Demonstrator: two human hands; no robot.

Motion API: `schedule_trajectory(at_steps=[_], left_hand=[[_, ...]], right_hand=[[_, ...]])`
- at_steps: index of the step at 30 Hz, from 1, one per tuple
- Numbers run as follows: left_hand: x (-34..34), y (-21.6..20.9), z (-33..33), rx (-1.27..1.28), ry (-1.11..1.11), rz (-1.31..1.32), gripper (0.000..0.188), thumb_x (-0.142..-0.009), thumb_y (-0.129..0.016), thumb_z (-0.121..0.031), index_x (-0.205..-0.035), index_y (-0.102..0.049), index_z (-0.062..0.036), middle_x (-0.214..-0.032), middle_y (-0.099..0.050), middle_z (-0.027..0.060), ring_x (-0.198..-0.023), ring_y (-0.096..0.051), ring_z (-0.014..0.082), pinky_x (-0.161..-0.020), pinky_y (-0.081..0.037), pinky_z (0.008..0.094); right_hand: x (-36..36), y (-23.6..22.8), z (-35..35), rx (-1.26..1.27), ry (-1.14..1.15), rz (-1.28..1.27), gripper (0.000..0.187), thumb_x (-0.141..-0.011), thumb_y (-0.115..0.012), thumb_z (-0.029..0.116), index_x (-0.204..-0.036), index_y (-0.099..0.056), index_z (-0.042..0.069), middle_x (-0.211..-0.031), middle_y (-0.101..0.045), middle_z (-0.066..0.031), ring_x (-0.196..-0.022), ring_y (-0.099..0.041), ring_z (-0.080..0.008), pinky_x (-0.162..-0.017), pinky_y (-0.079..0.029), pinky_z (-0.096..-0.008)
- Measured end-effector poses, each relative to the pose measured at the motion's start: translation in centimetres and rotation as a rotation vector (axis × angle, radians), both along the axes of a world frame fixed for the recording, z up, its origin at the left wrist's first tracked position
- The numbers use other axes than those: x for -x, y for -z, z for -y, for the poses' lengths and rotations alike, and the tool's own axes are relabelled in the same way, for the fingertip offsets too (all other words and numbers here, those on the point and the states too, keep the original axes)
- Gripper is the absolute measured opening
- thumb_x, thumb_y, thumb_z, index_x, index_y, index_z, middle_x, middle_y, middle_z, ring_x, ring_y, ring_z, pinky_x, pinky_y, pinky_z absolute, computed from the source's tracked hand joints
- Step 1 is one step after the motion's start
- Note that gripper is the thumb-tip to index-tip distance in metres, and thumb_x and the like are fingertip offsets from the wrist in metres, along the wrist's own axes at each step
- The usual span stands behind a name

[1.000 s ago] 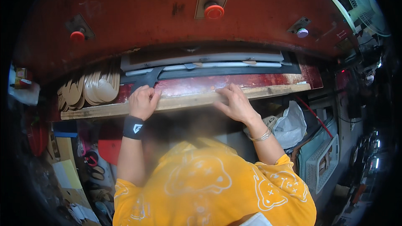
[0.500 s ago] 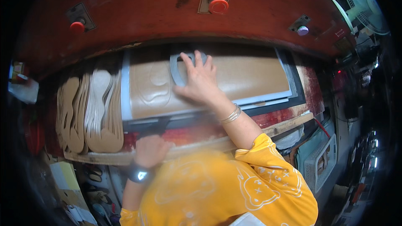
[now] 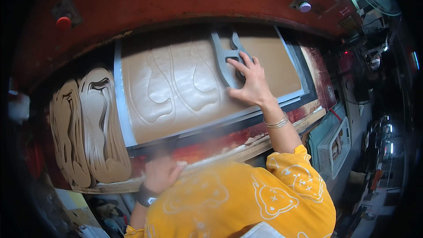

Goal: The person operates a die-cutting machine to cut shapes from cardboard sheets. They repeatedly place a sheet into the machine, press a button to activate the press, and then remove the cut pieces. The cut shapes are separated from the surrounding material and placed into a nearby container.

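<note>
Head view: sole-cutting at the press, tan sheet point(image 3: 194, 88) partly worked.
Two sole outlines are pressed into the sheet's left half; right half bare, cut soles point(image 3: 88, 132) stacked left. Right hand point(image 3: 249, 83), fingers spread, lies flat on the grey cutting die point(image 3: 227, 57) mid-sheet. Left hand point(image 3: 161, 174) curled on the wooden front edge point(image 3: 273, 134), holding nothing visible.

The right hand point(image 3: 246, 81) reaches forward on an extended arm, fingers spread flat; the left hand point(image 3: 161, 174) stays low, fingers curled.
</note>
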State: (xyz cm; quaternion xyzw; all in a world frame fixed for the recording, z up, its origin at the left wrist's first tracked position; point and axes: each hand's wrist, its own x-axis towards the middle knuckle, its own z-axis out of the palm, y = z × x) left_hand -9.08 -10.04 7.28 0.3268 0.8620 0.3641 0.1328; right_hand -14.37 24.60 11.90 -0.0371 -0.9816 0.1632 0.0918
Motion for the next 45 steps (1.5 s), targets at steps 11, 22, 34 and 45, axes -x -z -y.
schedule_trajectory(at_steps=[11,22,34,45], left_hand=[[-2.6,0.5,-1.4,-0.129,-0.127,-0.043,0.015,-0.074,-0.070,-0.012,-0.068,-0.061,-0.0020,-0.067,-0.056,0.0122,-0.064,-0.057,0.0293,-0.056,-0.044,0.0362],[-4.6,3.8,-0.7,-0.143,-0.307,-0.308,0.013,-0.078,-0.066,-0.010,-0.070,-0.061,-0.0010,-0.066,-0.056,0.0126,-0.057,-0.056,0.0268,-0.054,-0.043,0.0351],[-6.6,4.2,-1.8,-0.017,-0.461,-0.291,0.027,-0.080,-0.065,-0.020,-0.065,-0.057,0.0014,-0.062,-0.051,0.0137,-0.058,-0.053,0.0298,-0.055,-0.040,0.0384],[-6.2,5.2,-1.4,0.109,-0.481,-0.314,0.036,-0.084,-0.062,-0.026,-0.062,-0.056,0.0020,-0.065,-0.053,0.0196,-0.070,-0.054,0.0392,-0.065,-0.041,0.0469]], right_hand=[[0.1,0.7,-3.9,0.132,-0.030,-0.286,0.072,-0.068,-0.072,0.041,-0.131,-0.048,0.016,-0.140,-0.035,-0.0201,-0.134,-0.027,-0.0375,-0.106,-0.023,-0.0545],[2.2,-6.3,-12.3,0.242,0.514,-1.146,0.077,-0.089,-0.054,0.036,-0.143,-0.016,-0.003,-0.145,-0.015,-0.0323,-0.135,-0.016,-0.0426,-0.111,-0.016,-0.0476],[-17.9,5.1,-4.8,-0.005,-0.339,0.225,0.042,-0.075,-0.069,0.042,-0.102,-0.066,0.009,-0.104,-0.060,-0.0167,-0.107,-0.051,-0.0344,-0.092,-0.041,-0.0438],[-20.5,5.4,-3.1,-0.005,-0.280,0.023,0.049,-0.071,-0.073,0.039,-0.107,-0.064,0.006,-0.101,-0.055,-0.0197,-0.098,-0.051,-0.0359,-0.086,-0.042,-0.0440]])
